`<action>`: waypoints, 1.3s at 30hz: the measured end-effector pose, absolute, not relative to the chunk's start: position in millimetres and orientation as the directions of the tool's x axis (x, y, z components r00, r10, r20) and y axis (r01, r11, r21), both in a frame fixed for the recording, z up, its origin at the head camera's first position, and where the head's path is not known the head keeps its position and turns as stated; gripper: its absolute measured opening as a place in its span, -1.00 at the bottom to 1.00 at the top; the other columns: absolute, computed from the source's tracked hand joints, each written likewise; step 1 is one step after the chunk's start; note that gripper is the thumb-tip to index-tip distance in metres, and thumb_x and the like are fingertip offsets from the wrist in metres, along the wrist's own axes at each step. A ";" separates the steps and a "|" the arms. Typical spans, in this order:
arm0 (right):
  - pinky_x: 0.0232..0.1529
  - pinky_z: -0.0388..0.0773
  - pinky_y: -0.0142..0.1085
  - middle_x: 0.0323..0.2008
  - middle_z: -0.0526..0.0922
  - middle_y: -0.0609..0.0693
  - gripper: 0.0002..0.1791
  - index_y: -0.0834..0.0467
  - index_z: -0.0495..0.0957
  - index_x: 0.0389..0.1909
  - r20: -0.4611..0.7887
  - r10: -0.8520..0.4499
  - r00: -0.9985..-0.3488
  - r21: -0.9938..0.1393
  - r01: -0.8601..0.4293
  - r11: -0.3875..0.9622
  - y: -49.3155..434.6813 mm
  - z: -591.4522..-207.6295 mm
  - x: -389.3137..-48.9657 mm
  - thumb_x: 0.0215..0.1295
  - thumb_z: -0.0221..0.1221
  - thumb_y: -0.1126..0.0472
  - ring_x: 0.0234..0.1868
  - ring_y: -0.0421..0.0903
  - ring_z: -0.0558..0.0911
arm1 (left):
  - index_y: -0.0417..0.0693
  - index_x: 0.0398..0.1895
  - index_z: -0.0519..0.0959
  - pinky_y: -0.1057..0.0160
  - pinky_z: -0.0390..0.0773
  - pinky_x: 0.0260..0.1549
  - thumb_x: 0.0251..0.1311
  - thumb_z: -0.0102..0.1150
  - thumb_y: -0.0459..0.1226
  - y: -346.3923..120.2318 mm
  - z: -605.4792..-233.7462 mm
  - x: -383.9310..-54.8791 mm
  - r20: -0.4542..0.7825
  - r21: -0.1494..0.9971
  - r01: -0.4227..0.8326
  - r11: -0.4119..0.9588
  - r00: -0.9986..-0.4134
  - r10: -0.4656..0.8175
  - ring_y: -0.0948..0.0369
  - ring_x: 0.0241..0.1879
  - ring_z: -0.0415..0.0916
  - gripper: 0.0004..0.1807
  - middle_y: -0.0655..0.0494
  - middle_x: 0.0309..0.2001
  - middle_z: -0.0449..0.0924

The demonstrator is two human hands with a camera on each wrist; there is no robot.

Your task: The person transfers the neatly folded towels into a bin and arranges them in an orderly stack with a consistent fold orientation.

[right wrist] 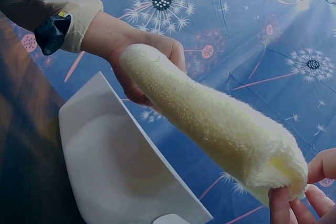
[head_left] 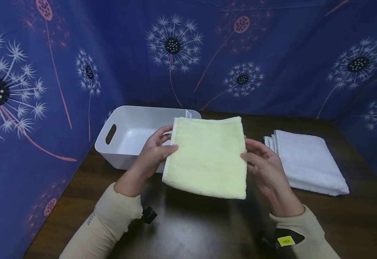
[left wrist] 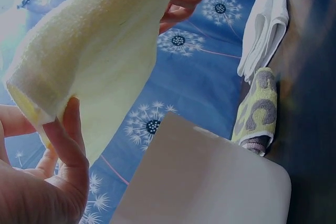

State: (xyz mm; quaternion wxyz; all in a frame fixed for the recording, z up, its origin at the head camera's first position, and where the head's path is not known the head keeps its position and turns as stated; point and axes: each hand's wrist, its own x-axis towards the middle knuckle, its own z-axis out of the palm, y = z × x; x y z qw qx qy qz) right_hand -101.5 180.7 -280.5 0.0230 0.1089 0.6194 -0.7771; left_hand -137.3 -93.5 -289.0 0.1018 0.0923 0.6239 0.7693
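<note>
A pale yellow towel, folded to a rough square, is held up above the table between both hands. My left hand pinches its left edge, thumb on the near face and fingers behind. On the opposite edge my right hand pinches it the same way. The left wrist view shows the folded layers of the towel between thumb and fingers of the left hand. From the right wrist, the towel appears edge-on, with the right hand's fingertips at its near end.
Behind the left hand stands a white plastic bin with an oval handle hole. A folded white towel lies on the dark wooden table at the right. The left wrist view also has a yellow-and-grey patterned cloth. Blue dandelion-print fabric hangs behind.
</note>
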 end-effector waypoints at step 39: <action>-0.38 0.55 -0.40 -0.02 0.40 0.07 -0.57 0.22 0.41 0.10 -0.134 0.068 -0.989 -0.966 0.115 -0.232 154.8 -275.2 -122.6 0.19 0.12 0.46 -0.13 -0.09 0.48 | -0.22 0.33 0.13 0.26 0.56 -0.38 0.11 0.00 -0.52 -116.7 -282.4 -149.5 0.003 0.989 -0.030 -0.147 -0.976 0.219 0.19 -0.26 0.49 -0.34 -0.22 0.10 0.31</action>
